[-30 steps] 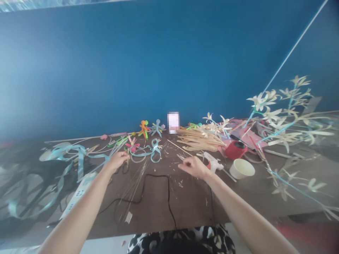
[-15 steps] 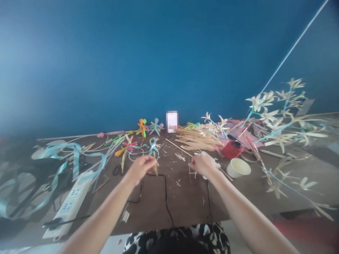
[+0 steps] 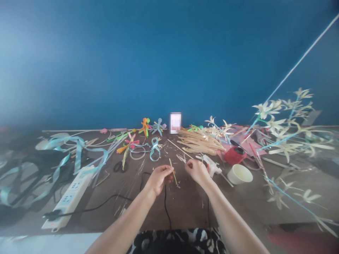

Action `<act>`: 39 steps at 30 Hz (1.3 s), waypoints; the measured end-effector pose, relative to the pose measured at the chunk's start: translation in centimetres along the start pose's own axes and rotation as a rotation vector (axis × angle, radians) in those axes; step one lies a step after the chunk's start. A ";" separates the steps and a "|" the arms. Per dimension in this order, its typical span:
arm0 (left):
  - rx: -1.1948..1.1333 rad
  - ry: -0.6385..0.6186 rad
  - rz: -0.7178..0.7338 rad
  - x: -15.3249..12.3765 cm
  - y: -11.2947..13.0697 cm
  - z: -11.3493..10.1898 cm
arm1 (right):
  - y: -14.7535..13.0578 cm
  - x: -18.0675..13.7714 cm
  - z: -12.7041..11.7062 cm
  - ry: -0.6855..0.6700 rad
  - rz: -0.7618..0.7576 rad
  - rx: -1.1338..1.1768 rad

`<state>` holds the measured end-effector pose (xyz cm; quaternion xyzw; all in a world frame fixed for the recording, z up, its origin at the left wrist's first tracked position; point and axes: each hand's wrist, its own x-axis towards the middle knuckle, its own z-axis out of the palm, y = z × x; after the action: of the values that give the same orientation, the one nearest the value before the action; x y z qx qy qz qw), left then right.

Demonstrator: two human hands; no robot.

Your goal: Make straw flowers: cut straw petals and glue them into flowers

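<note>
My left hand (image 3: pixel 161 179) pinches a narrow pale yellow-green strip (image 3: pixel 174 173) between thumb and fingertips. The strip stands at a tilt above the brown table (image 3: pixel 185 204). A short gap to the right is my right hand (image 3: pixel 197 170), its fingers curled closed; whatever they hold, if anything, I cannot make out. Just beyond the right hand lies a white glue gun (image 3: pixel 214 165), partly covered by that hand. A thin stick (image 3: pixel 180 149) and pale fibre scraps (image 3: pixel 181 158) lie past the fingers.
Pale dried strips (image 3: pixel 201 143) are piled at the back. A white cup (image 3: pixel 240 174), a red object (image 3: pixel 234 153) and pale flower stems (image 3: pixel 275 121) stand right. Leftward are blue ribbon (image 3: pixel 76 148), scissors (image 3: pixel 120 167), a power strip (image 3: pixel 70 199) and black cord (image 3: pixel 106 204).
My left hand has moved right, closer to my right hand, with the strip now showing clearly. The right hand has stayed nearly in place. The whole view has shifted slightly.
</note>
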<state>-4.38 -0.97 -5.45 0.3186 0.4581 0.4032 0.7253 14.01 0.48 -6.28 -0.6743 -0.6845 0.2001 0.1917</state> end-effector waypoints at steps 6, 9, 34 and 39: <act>-0.059 -0.063 0.087 -1.0 0.9 0.6 | -3.2 -0.9 0.8 -0.183 -0.189 0.166; -0.003 -0.066 0.144 -1.5 1.5 0.1 | -3.2 -2.5 0.1 -0.600 -0.337 0.373; 0.726 0.287 0.436 3.0 0.1 -3.0 | -1.7 -1.0 2.6 -0.075 0.041 0.775; 0.990 0.384 0.604 3.5 1.7 -3.9 | -1.5 -0.6 2.8 0.000 0.005 0.651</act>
<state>-7.57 3.23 -6.90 0.6554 0.6030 0.3806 0.2490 11.23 -0.20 -7.83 -0.5791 -0.5829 0.4092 0.3969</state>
